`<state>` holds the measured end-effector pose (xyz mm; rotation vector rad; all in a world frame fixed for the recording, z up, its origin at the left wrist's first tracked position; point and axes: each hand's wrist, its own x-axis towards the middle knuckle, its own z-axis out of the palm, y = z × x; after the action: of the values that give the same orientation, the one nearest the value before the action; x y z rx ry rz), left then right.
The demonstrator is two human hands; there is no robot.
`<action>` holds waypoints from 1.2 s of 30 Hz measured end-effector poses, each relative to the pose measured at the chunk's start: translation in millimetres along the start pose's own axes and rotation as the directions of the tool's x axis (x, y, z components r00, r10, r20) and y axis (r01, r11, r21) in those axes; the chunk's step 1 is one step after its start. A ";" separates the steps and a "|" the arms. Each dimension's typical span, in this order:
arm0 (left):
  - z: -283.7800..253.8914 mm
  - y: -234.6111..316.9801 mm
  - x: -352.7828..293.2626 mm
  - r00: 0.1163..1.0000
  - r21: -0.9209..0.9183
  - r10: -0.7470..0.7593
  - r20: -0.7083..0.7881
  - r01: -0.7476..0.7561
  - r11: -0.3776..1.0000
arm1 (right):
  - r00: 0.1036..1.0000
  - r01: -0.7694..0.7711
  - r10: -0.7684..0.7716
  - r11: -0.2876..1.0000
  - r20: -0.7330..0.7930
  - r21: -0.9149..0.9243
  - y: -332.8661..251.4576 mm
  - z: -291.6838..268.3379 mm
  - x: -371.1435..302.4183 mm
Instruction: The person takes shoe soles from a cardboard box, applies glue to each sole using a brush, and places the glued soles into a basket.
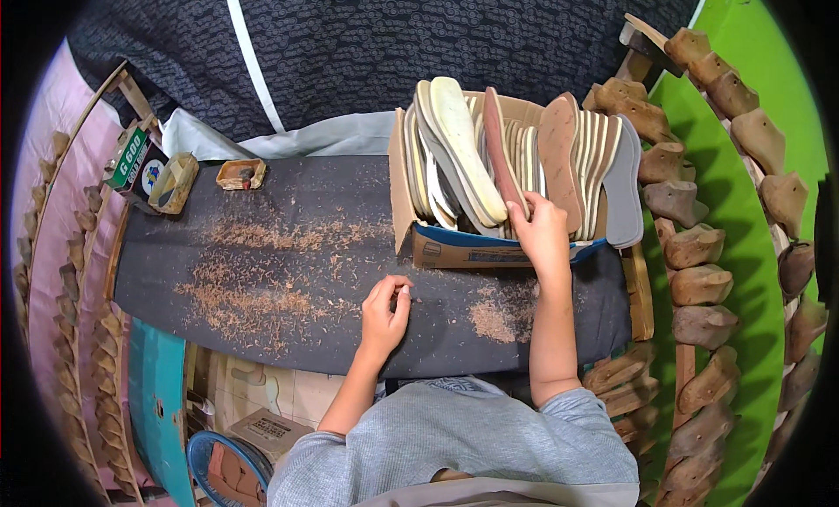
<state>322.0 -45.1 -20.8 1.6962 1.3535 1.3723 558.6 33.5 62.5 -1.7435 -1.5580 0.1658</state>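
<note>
A cardboard box [476, 255] with a blue lower edge stands at the right of the table, packed with upright shoe insoles in cream, grey and brown. My right hand [537, 227] reaches to its front and pinches the lower end of a reddish-brown insole [498, 149], which stands up among the others. Beside it a wider brown insole [558, 153] and a cream insole [459, 144] lean in the row. My left hand [384, 310] hovers over or rests on the dark table cover, left of the box, fingers loosely curled with the thumb apart and nothing visible in them.
Brown shavings [253, 288] litter the dark table [419, 350]. At its far left sit a small tray [240, 175], an open container [173, 184] and a green-and-black tin [131, 162]. Racks of wooden shoe lasts [699, 280] line both sides. A blue basket [194, 459] stands below left.
</note>
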 end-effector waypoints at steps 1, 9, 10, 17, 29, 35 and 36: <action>-1.9 -0.2 -2.2 1.000 0.000 0.000 -0.010 0.000 1.000 | 1.000 -0.011 0.011 0.999 0.008 -0.046 -3.2 -0.4 -0.5; -34.8 -13.4 -15.7 0.996 0.056 -0.069 -0.056 0.072 0.996 | 0.911 0.095 0.010 0.968 -0.413 0.233 -23.5 5.8 -22.3; -40.2 -15.4 -16.2 0.993 0.062 -0.101 -0.052 0.104 0.993 | 0.891 0.168 -0.016 0.940 -0.453 0.296 -29.6 8.5 -26.4; -86.2 -27.3 -6.8 0.992 0.044 -0.064 -0.109 0.069 0.997 | 0.998 0.062 -0.033 0.693 -0.055 0.718 -105.1 43.9 -76.6; -251.5 -100.7 38.4 0.901 -0.838 -0.433 -0.010 0.229 0.496 | 0.651 -0.295 -0.353 0.699 0.672 0.652 -240.5 212.2 -134.2; -323.3 -132.9 43.3 0.839 -0.854 -0.540 -0.056 0.240 0.461 | 0.625 -0.125 -0.338 0.847 0.704 0.517 -299.6 257.0 -137.0; -334.1 -139.5 44.2 0.833 -0.868 -0.551 -0.042 0.242 0.433 | 0.661 -0.107 -0.300 0.870 0.688 0.482 -301.1 266.7 -132.7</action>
<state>-41.2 -11.5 -22.2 0.4396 0.8733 1.6421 138.4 20.3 11.6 -1.1991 -1.9371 1.2646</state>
